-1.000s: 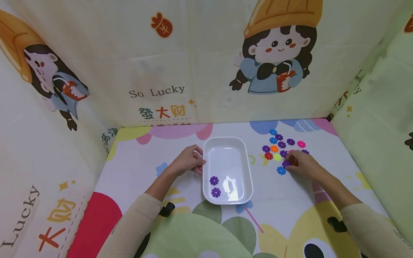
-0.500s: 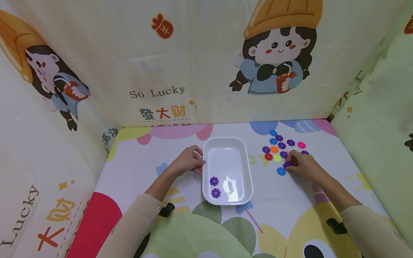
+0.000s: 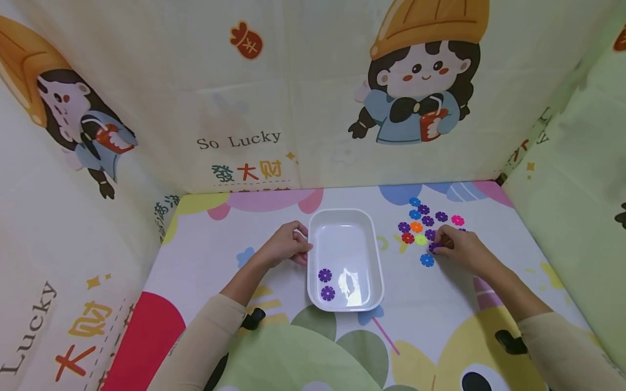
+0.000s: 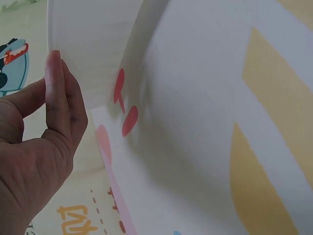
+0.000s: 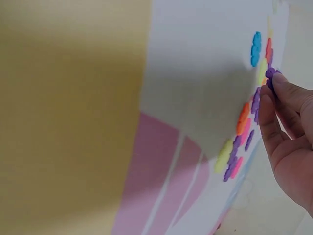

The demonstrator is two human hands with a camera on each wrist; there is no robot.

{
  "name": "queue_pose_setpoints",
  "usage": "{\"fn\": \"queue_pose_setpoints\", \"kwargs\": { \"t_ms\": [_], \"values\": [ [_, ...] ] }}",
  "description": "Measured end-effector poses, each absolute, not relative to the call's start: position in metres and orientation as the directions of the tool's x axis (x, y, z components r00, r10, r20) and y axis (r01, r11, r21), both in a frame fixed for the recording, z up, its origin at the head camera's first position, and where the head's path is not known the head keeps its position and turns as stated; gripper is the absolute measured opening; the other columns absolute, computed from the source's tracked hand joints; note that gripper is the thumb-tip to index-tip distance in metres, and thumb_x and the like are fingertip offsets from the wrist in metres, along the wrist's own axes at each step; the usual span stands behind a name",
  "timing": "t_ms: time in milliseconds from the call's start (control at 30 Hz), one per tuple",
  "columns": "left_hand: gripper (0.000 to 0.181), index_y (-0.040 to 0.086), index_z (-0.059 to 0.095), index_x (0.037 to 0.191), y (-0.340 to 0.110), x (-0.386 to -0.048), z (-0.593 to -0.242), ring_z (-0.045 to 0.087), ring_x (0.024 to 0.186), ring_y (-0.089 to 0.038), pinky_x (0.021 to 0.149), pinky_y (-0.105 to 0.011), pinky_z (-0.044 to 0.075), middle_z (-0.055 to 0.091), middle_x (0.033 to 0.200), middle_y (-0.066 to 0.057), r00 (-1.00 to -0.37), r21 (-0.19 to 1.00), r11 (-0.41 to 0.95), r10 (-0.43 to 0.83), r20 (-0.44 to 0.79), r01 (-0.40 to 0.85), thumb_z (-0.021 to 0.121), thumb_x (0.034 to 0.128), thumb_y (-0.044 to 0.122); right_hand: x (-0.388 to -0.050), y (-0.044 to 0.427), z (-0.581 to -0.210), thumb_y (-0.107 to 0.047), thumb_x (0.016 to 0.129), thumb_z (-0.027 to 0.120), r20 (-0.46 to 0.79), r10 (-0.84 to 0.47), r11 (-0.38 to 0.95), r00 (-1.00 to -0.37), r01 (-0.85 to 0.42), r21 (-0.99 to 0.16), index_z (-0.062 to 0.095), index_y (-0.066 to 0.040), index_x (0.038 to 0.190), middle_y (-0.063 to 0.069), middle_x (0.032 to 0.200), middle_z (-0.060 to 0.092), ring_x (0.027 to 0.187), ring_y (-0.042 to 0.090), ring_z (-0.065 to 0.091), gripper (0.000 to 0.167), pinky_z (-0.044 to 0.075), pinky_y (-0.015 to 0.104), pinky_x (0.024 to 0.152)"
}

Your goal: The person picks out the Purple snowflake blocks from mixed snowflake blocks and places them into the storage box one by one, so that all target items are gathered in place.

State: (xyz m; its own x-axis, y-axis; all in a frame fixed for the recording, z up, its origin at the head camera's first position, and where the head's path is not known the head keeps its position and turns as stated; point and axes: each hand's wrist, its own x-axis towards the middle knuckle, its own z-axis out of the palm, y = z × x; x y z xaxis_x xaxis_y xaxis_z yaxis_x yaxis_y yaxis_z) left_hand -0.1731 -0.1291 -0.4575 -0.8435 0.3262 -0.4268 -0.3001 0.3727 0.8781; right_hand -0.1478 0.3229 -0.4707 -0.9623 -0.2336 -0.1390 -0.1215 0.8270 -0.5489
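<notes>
In the head view, a white tray (image 3: 345,260) stands mid-table with two purple flower-shaped discs (image 3: 326,284) near its front left corner. My left hand (image 3: 286,243) holds the tray's left rim; in the left wrist view its fingers (image 4: 56,95) lie against the outer wall. To the right of the tray, my right hand (image 3: 459,248) pinches a purple disc (image 3: 433,247) between thumb and fingertips. The right wrist view shows this purple disc (image 5: 272,74) raised off the table at the fingertips. Part of the disc pile is hidden behind the right hand.
Loose discs spread over the right back of the table: a blue disc (image 3: 427,260), a red disc (image 3: 408,238), an orange disc (image 3: 416,227), a pink disc (image 3: 457,220) and several purple ones. A printed cloth wall (image 3: 318,108) rises behind the table.
The right hand has shifted only slightly, now with the purple disc at its fingertips lifted a little. The left hand and tray stay in place.
</notes>
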Motion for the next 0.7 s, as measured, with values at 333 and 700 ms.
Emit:
{"fn": "queue_pose_setpoints", "kwargs": {
  "t_ms": [333, 700],
  "values": [
    [0.039, -0.003, 0.048, 0.127, -0.129, -0.174, -0.458, 0.071, 0.059, -0.019, 0.066, -0.043, 0.068, 0.067, 0.097, -0.024, -0.844, 0.878, 0.379, 0.330, -0.423, -0.293, 0.070, 0.0963, 0.003, -0.154, 0.309, -0.458, -0.005, 0.091, 0.077, -0.075, -0.272, 0.793, -0.959, -0.179, -0.582, 0.063, -0.008, 0.106, 0.010, 0.101, 0.073, 0.093, 0.026, 0.069, 0.021, 0.065, 0.022, 0.075],
    [0.035, -0.001, 0.049, 0.125, -0.130, -0.175, -0.459, 0.071, 0.060, -0.019, 0.065, -0.042, 0.068, 0.068, 0.099, -0.025, -0.845, 0.881, 0.376, 0.333, -0.418, -0.287, 0.069, 0.0969, 0.004, -0.165, 0.271, -0.443, -0.011, 0.095, 0.075, -0.082, -0.352, 0.759, -0.932, -0.234, -0.608, 0.063, -0.011, 0.107, 0.003, 0.098, 0.074, 0.090, 0.019, 0.069, 0.018, 0.067, 0.029, 0.078]
  ]
}}
